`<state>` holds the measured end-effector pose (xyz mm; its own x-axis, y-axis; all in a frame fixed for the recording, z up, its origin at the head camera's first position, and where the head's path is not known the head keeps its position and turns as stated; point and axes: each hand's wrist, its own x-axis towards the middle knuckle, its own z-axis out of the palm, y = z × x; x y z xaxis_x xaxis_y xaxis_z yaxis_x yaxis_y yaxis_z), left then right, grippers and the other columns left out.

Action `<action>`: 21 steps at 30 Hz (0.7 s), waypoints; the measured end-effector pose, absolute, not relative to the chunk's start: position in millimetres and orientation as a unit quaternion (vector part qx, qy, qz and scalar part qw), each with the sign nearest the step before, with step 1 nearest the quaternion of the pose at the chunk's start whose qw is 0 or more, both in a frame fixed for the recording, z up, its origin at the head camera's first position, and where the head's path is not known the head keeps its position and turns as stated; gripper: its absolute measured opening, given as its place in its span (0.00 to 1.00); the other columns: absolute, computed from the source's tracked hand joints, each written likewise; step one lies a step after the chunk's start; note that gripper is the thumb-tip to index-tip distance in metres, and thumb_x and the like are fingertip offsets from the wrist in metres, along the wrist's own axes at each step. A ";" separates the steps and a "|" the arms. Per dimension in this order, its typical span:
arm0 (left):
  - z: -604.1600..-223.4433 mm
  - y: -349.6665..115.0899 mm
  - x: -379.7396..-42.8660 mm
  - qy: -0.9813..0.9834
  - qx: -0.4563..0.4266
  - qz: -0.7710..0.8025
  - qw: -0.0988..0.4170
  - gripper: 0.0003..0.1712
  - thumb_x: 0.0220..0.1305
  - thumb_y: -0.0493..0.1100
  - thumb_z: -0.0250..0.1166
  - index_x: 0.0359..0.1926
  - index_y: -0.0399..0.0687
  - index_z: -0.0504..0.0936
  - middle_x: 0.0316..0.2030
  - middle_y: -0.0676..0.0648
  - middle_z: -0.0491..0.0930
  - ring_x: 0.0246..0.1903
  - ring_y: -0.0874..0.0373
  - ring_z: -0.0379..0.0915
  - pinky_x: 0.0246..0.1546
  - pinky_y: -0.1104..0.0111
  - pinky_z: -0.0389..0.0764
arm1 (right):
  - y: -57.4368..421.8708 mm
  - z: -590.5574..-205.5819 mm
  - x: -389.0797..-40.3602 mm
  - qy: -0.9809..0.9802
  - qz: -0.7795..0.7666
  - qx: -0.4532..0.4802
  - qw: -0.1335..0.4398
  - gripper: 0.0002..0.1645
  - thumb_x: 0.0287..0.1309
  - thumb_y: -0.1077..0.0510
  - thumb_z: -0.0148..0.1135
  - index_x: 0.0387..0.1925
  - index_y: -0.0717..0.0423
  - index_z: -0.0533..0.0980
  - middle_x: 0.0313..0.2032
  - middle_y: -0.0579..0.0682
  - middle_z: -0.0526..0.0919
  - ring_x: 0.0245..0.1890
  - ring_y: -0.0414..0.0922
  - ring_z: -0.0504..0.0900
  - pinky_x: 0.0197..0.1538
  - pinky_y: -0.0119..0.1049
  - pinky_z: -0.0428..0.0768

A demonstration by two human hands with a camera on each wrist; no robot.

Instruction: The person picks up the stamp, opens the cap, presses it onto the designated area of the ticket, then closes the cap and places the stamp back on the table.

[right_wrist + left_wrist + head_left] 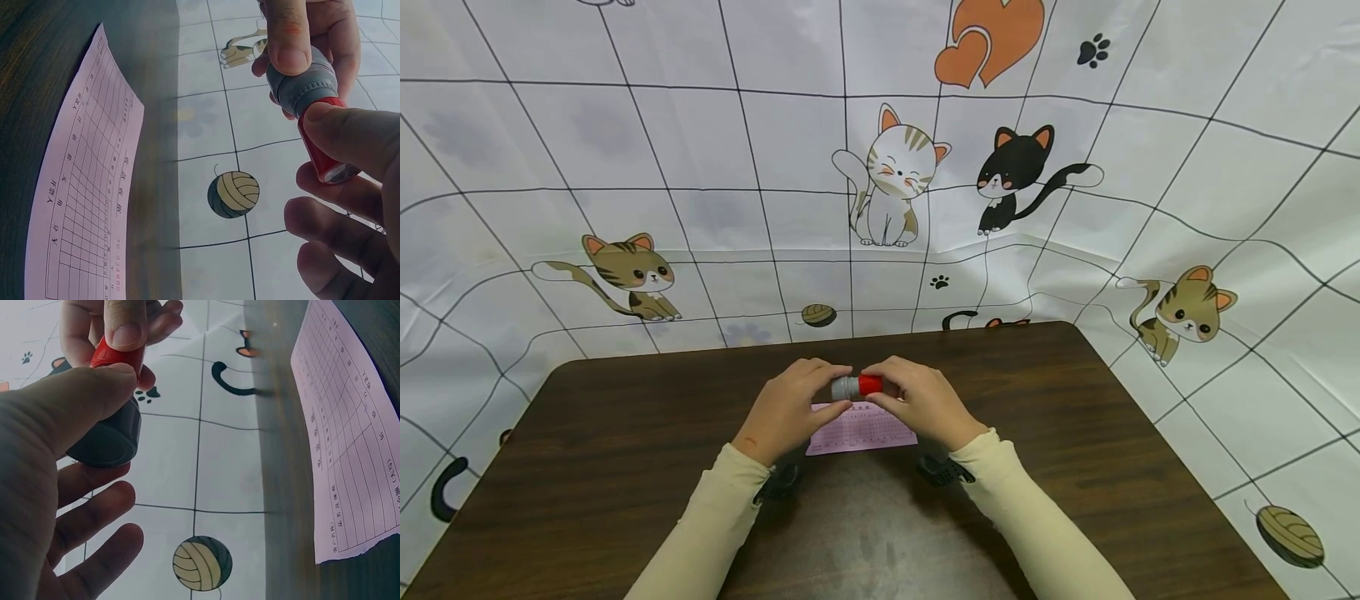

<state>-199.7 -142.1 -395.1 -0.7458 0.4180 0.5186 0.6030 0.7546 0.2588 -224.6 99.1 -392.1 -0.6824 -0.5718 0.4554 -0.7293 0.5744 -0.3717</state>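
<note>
A small red-and-grey cylinder that looks like a hand stamp [871, 384] is held level between both hands, above the table. My left hand [788, 408] pinches its wide grey end [295, 87] between thumb and fingers. On the narrower red end [324, 153], my right hand [934, 403] has its thumb and fingertips. The other right fingers are bent loosely beneath it in the right wrist view. Below the hands lies a pink printed form [863, 430], with ruled columns and a torn-looking short edge. Its upper part is partly covered by the hands in the head view.
The dark brown wooden table [640, 467] spreads around the form. A white sheet [700, 150] with black grid lines and cartoon cats hangs behind and beside it. Dark wrist cameras [942, 469] sit under both wrists, close above the tabletop.
</note>
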 end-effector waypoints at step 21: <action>-394.3 -146.2 -201.6 -0.912 -0.251 -0.215 0.241 0.30 0.54 0.53 0.82 0.56 0.49 0.86 0.49 0.48 0.83 0.50 0.50 0.77 0.52 0.55 0.85 | 102.6 -391.8 -227.6 -0.875 0.282 0.361 0.159 0.19 0.62 0.56 0.74 0.54 0.51 0.83 0.41 0.42 0.83 0.31 0.37 0.75 0.33 0.29 0.77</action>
<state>-201.6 -146.2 -394.3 -0.7572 0.3549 0.5484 0.5622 0.7815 0.2706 -227.6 102.6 -391.8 -0.6891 -0.5420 0.4811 -0.7209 0.5808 -0.3781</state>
